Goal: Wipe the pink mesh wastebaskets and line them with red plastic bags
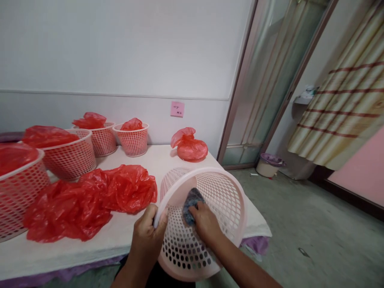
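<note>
A pale pink plastic basket (231, 194) with a perforated wall lies tilted, its mouth facing me, at the front edge of the table. My left hand (148, 228) is closed around the left side of its rim, thumb inside. Inside the basket, my right hand (205, 222) grips a bluish-grey cloth (192, 204) against or close to the inner wall and base. Crumpled red plastic bags (120, 190) lie on the table just left of my left hand.
Several pink baskets (132, 142) holding red bags stand along the left and back of the white-covered table (162, 154). A knotted red bag (192, 148) sits near the wall, under a pink note (177, 109). On the floor at right is a lined bin (267, 168).
</note>
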Demonstrator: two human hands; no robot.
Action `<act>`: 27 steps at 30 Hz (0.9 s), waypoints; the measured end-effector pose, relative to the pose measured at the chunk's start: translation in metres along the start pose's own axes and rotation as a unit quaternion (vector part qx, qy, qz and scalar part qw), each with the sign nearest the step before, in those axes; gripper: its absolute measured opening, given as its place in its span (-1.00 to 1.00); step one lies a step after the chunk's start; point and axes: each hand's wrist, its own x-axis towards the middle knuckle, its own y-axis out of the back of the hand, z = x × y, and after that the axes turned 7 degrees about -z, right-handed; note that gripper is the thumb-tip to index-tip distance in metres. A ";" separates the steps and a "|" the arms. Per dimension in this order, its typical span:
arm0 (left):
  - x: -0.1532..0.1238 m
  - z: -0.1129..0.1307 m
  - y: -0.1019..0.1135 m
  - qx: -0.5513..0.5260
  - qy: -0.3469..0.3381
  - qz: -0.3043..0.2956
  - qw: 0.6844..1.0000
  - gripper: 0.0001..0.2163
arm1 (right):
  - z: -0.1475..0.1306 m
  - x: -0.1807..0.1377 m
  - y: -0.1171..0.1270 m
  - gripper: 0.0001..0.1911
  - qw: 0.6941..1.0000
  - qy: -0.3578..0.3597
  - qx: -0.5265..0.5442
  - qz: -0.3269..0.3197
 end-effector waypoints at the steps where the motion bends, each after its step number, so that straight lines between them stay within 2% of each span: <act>1: 0.001 0.001 0.000 0.007 -0.010 0.001 1.000 -0.70 | -0.006 -0.001 -0.005 -0.72 1.000 0.010 0.010 -0.005; 5: 0.001 0.004 0.001 0.036 -0.065 -0.006 0.997 -0.71 | -0.014 0.002 -0.019 -0.76 0.998 0.054 0.014 -0.017; 10: 0.000 0.004 0.000 0.052 -0.089 -0.017 0.995 -0.72 | 0.013 0.032 -0.016 -0.73 1.000 0.004 0.001 -0.010; 13: 0.003 0.000 -0.001 0.077 -0.113 0.014 0.990 -0.73 | 0.009 0.038 -0.016 -0.73 0.999 -0.018 0.029 -0.021; 15: 0.008 -0.004 0.000 0.095 -0.121 0.034 0.987 -0.72 | -0.004 0.026 -0.018 -0.68 0.997 0.007 0.059 -0.042; 18: 0.016 -0.010 0.006 0.102 -0.107 0.038 0.988 -0.71 | -0.023 -0.007 -0.015 -0.57 0.991 0.069 0.094 -0.060; 20: 0.021 -0.014 0.010 0.098 -0.089 0.030 0.991 -0.71 | -0.024 -0.029 -0.006 -0.71 0.990 0.101 0.070 -0.067; 22: 0.024 -0.017 0.014 0.090 -0.073 0.024 0.993 -0.71 | -0.015 -0.044 0.007 -0.87 0.990 0.117 -0.003 -0.075; 24: 0.025 -0.019 0.016 0.079 -0.055 0.018 0.995 -0.69 | 0.000 -0.050 0.023 -0.86 0.988 0.110 -0.084 -0.065; 27: 0.026 -0.019 0.016 0.062 -0.034 0.005 0.997 -0.68 | 0.022 -0.053 0.049 -0.88 0.987 0.084 -0.137 0.007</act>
